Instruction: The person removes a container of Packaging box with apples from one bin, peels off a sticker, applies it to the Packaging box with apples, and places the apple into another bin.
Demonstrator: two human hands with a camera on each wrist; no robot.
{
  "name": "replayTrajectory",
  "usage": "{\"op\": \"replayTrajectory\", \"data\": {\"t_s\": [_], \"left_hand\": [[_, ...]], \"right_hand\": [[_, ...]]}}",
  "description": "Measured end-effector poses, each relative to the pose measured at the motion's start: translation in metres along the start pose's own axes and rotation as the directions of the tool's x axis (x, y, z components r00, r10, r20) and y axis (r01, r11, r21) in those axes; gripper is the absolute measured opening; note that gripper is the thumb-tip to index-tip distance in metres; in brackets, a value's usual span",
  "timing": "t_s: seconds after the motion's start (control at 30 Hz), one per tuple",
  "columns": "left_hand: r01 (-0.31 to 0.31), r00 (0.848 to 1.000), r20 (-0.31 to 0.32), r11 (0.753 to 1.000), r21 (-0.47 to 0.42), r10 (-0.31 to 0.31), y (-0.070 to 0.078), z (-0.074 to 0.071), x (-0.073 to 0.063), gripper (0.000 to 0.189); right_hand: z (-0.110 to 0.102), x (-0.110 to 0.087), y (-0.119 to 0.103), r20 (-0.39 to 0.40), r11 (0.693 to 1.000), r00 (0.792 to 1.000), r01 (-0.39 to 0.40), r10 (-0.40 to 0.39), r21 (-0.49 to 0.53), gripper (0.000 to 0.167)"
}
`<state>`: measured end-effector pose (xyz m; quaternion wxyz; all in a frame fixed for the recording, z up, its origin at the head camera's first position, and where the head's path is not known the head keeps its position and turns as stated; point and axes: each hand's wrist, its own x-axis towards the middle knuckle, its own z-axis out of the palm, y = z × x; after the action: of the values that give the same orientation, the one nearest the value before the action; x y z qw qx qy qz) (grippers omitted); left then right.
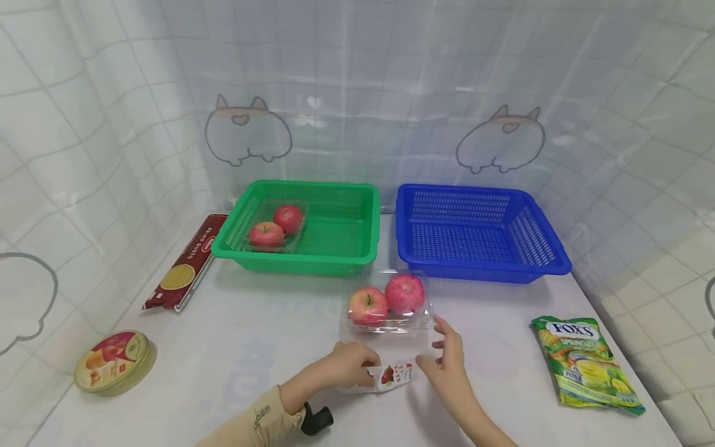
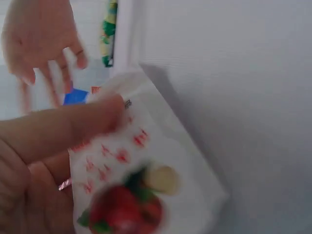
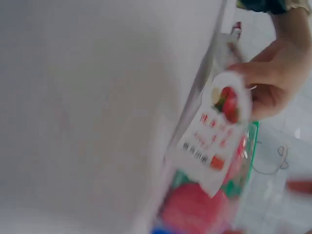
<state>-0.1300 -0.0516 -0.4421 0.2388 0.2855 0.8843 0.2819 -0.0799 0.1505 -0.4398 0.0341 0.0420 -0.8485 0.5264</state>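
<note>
A white packet (image 1: pixel 395 376) printed with red fruit and red characters is pinched between the thumb and fingers of my left hand (image 1: pixel 347 365). In the left wrist view, the thumb lies across the packet's printed face (image 2: pixel 122 156). Close to the packet's right end, my right hand (image 1: pixel 449 366) has its fingers spread and apart; it holds nothing. Just beyond both hands sits a clear plastic clamshell box (image 1: pixel 391 323) with two apples, one yellowish red (image 1: pixel 368 307) and one deeper red (image 1: pixel 404 293). Blur hides fine detail in both wrist views.
A green basket (image 1: pixel 301 263) at the back holds another clear box with two apples (image 1: pixel 267 236). Beside it stands a blue basket (image 1: pixel 480 268). A long red packet (image 1: pixel 187 264) and round tin (image 1: pixel 115 363) lie left; a green Fox's bag (image 1: pixel 586 366) lies right.
</note>
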Motion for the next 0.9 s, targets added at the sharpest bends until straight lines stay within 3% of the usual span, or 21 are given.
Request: {"op": "replayTrajectory", "data": {"t_s": [0.03, 0.07, 0.13, 0.17, 0.23, 0.3, 0.37, 0.43, 0.57, 0.67, 0.83, 0.9], "left_hand": [[-0.015, 0.999, 0.033, 0.998, -0.068, 0.018, -0.001, -0.002, 0.0, 0.007], [-0.026, 0.997, 0.067, 0.988, -0.149, 0.036, -0.002, -0.004, -0.001, 0.006], [-0.04, 0.988, 0.131, 0.954, -0.298, 0.083, -0.003, -0.01, -0.002, 0.009], [-0.041, 0.981, 0.162, 0.928, -0.369, 0.108, -0.003, -0.013, -0.002, 0.012], [-0.048, 0.967, 0.202, 0.887, -0.46, 0.158, -0.003, -0.018, -0.003, 0.018], [-0.066, 0.952, 0.228, 0.863, -0.5, 0.205, -0.002, -0.023, -0.003, 0.018], [-0.083, 0.94, 0.24, 0.846, -0.527, 0.242, -0.001, -0.026, -0.003, 0.016], [-0.083, 0.936, 0.248, 0.843, -0.532, 0.249, -0.001, -0.028, -0.003, 0.013], [-0.057, 0.949, 0.242, 0.869, -0.492, 0.2, -0.003, -0.029, -0.004, 0.013], [-0.016, 0.965, 0.227, 0.891, -0.454, 0.133, -0.005, -0.028, -0.005, 0.009], [0.059, 0.976, 0.215, 0.887, -0.457, 0.046, -0.008, -0.025, -0.006, 0.012], [0.077, 0.979, 0.205, 0.889, -0.452, 0.019, -0.009, -0.024, -0.006, 0.013]], "right_hand": [[0.0, -0.001, 0.0, 0.014, 0.981, 0.989, 0.146, -0.146, -0.13, 0.066], [0.0, -0.001, -0.001, 0.047, 0.923, 0.955, 0.296, -0.294, -0.245, 0.061], [-0.002, 0.0, -0.002, 0.141, 0.746, 0.835, 0.541, -0.532, -0.388, 0.051], [-0.003, 0.001, -0.003, 0.191, 0.668, 0.773, 0.623, -0.605, -0.407, 0.048], [-0.005, 0.005, -0.005, 0.252, 0.557, 0.676, 0.723, -0.693, -0.409, 0.04], [-0.007, 0.008, -0.007, 0.266, 0.498, 0.611, 0.776, -0.746, -0.387, 0.03], [-0.009, 0.011, -0.008, 0.26, 0.471, 0.571, 0.806, -0.778, -0.359, 0.019], [-0.01, 0.013, -0.01, 0.248, 0.465, 0.551, 0.821, -0.797, -0.33, 0.009], [-0.011, 0.016, -0.011, 0.231, 0.487, 0.554, 0.824, -0.8, -0.291, 0.002], [-0.011, 0.018, -0.008, 0.235, 0.505, 0.569, 0.816, -0.788, -0.282, 0.009], [-0.011, 0.02, 0.001, 0.235, 0.55, 0.617, 0.781, -0.751, -0.296, 0.019], [-0.011, 0.021, 0.003, 0.224, 0.554, 0.624, 0.774, -0.749, -0.306, 0.02]]}}
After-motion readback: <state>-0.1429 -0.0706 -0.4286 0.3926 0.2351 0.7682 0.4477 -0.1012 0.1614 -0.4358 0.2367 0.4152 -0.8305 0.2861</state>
